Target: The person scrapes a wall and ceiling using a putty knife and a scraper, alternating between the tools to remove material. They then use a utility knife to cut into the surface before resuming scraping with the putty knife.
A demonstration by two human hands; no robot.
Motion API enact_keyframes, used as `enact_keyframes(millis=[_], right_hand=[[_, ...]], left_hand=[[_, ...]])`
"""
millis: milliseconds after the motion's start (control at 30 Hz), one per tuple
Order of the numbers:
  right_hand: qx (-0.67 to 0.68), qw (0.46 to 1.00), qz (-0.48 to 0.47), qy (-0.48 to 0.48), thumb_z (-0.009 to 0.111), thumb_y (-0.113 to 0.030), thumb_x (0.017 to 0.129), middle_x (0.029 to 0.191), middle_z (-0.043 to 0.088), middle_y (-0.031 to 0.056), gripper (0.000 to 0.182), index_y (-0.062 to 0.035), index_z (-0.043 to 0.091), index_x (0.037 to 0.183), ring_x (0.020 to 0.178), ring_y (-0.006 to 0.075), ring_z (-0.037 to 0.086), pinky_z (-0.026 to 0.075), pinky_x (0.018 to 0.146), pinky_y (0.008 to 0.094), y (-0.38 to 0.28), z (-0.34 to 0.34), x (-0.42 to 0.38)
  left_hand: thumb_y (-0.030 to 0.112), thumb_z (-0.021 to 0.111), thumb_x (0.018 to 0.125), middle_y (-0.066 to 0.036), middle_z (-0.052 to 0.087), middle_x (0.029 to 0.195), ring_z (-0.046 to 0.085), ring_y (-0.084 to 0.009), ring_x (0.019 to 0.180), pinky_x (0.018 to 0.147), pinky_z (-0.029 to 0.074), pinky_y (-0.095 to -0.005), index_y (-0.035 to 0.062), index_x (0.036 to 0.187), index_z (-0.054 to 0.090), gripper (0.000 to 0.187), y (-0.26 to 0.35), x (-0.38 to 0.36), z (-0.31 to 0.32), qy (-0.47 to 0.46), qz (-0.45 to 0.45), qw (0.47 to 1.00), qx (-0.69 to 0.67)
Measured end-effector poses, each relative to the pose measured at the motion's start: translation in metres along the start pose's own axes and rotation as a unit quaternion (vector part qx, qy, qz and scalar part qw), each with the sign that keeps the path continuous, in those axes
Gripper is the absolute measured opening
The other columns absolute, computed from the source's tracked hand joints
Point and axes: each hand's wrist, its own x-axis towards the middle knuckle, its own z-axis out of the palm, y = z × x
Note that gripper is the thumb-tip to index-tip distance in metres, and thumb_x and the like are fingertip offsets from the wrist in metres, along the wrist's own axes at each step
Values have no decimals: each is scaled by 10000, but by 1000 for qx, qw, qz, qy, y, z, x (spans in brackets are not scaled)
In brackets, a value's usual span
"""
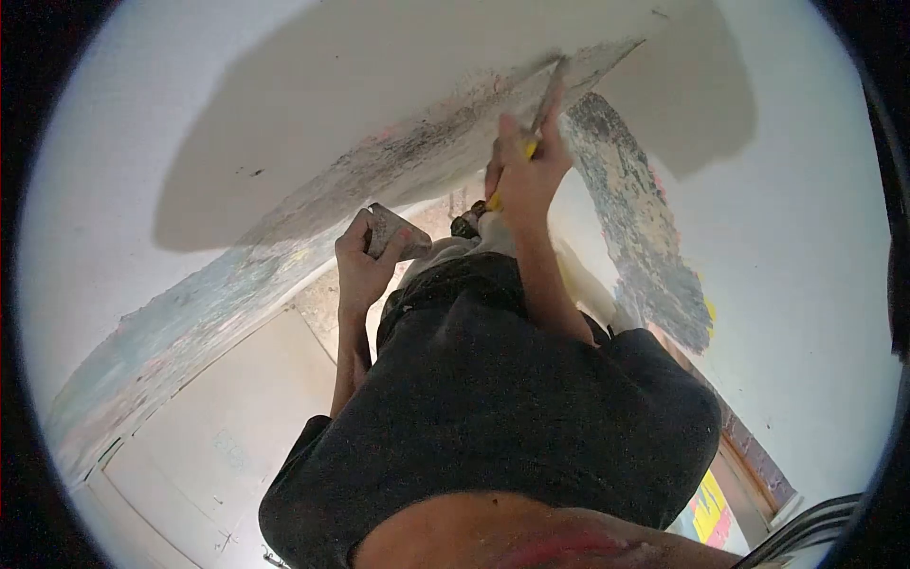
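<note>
My right hand (536, 180) is wrapped round a scraper with a yellow handle (530, 149). The scraper's narrow blade (552, 93) points up to the wall, its tip at the upper edge of a rough, stripped band (398, 156). Lower and to the left, my left hand (363, 270) grips a grey, flat-faced block (396, 233) between thumb and fingers, beside the same band. The block's exact kind does not show; I cannot tell whether it is a tool or a loose piece.
A second bare patch (645, 228) runs down the white wall (806, 237) on the right, past the corner. My feet (469, 220) show below my hands. A pale panel (227, 417) lies at lower left. Dark cables (806, 531) cross the lower right.
</note>
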Motion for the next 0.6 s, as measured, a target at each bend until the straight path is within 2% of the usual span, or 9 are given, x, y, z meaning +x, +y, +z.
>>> enact_keyframes(millis=[100,233,300,400,433,533,600], right_hand=[[23,999,-33,18,611,-84,912,492,475,-30,688,54,213,1457,360,30,388,327,333,216,-3,4,8],[-3,1000,-13,-7,615,-89,913,485,475,-30,688,64,217,1453,357,30,388,325,332,214,-10,-3,5],[28,1000,-9,7,615,-86,912,485,478,-31,684,68,223,1451,357,29,388,325,332,214,-8,5,2],[0,1000,-1,-31,623,-85,905,481,477,-37,690,73,228,1448,352,29,385,323,328,214,-9,6,-10],[-7,999,-20,-46,630,-76,894,480,473,-42,691,40,247,1457,355,28,385,322,329,211,-8,0,-4],[33,999,-24,-15,632,-70,888,482,474,-42,694,22,252,1462,347,30,382,321,324,212,-5,8,-6],[32,999,14,-22,642,-61,878,511,466,-55,689,13,277,1457,385,21,386,328,355,196,-3,15,-22]], left_hand=[[112,733,808,-62,573,693,509,-91,660,593,452,-270,4,813,522,237,1,-1,1,-3,7,1000,-8],[120,731,805,-52,559,677,502,-87,657,582,440,-268,7,801,515,243,1,-3,1,15,-11,999,-47],[117,728,801,-52,557,673,502,-86,658,580,436,-263,5,797,514,242,4,-1,-1,9,-6,1000,-21],[115,729,794,-56,563,674,504,-88,658,582,436,-260,1,796,519,239,1,-6,-2,13,10,1000,-12],[114,730,791,-58,566,676,505,-88,658,583,438,-259,0,796,522,238,-1,-7,0,20,16,1000,-16],[116,728,799,-61,586,691,510,-89,655,589,446,-261,-5,804,535,227,-5,-8,-3,6,23,1000,-7],[123,728,805,-61,593,696,504,-90,649,587,446,-267,-9,807,538,230,5,-11,-5,15,13,1000,-24]])
